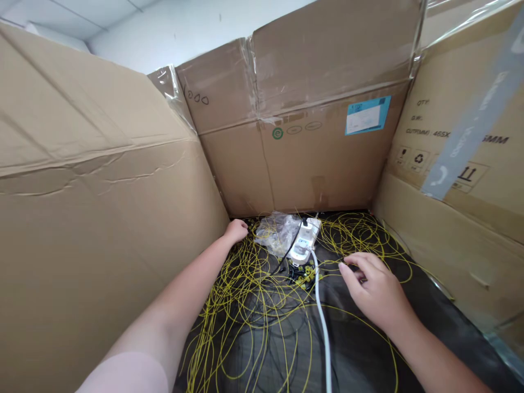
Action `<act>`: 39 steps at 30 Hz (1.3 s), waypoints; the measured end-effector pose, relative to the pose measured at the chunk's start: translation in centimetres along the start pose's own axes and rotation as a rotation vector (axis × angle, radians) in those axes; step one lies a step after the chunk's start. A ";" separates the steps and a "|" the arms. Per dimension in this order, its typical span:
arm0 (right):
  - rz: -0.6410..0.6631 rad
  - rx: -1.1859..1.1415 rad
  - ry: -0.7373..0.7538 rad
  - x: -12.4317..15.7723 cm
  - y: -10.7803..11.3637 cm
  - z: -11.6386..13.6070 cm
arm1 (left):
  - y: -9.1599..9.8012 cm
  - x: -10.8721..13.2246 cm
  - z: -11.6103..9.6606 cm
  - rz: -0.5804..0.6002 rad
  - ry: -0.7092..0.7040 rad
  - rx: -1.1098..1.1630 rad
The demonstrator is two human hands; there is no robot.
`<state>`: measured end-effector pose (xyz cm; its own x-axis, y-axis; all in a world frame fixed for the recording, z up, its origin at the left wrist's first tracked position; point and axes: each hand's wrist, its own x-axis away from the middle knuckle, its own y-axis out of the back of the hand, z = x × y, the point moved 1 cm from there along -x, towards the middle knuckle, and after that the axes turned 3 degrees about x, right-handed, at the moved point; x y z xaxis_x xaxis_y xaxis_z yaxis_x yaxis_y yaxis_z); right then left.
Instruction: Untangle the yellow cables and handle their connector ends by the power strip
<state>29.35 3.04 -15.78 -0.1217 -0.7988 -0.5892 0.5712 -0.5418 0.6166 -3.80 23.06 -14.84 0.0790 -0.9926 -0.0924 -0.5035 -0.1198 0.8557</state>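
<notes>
The fingertips of the left hand (237, 230) are turned away at the far left edge of the yellow wires (245, 267), so whether it grips anything cannot be told. The right hand (370, 284) is loosely curled, thumb and forefinger nearly meeting beside the wires — too small a gap to tell if something is pinched there. The wires tangle over the middle and left, with another loop heap at the far right; they overlap too much to count, and some run out of view at the bottom. The small black pieces (295, 273) and yellow pieces (307, 277) pile together, also uncountable, just below one white power strip (305, 240). One white cord (321, 311) leaves it and is cut off below; one clear plastic bag (276, 234) lies beside it. Three cardboard walls (319, 169) — left, back and right — enclose the dark tabletop (440, 322); one blue label (367, 115) marks the back one. A pale room wall (196, 33) and panelled ceiling (69, 22) show above.
</notes>
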 end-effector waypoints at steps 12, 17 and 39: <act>0.080 -0.024 -0.042 0.1 0.0 0.3 | -0.8 -0.6 -0.5 0.234 -0.171 -0.192; 0.088 -0.022 -0.054 0.0 -0.1 0.1 | 0.2 -0.1 -0.9 0.176 -0.171 -0.187; 0.178 -0.095 0.060 0.1 0.2 1.4 | 6.7 9.4 -10.3 -0.031 -0.304 0.761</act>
<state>28.31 2.54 -14.98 0.0352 -0.8612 -0.5070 0.6536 -0.3640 0.6636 2.41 13.13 -4.77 -0.0790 -0.9378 -0.3381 -0.9595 -0.0205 0.2811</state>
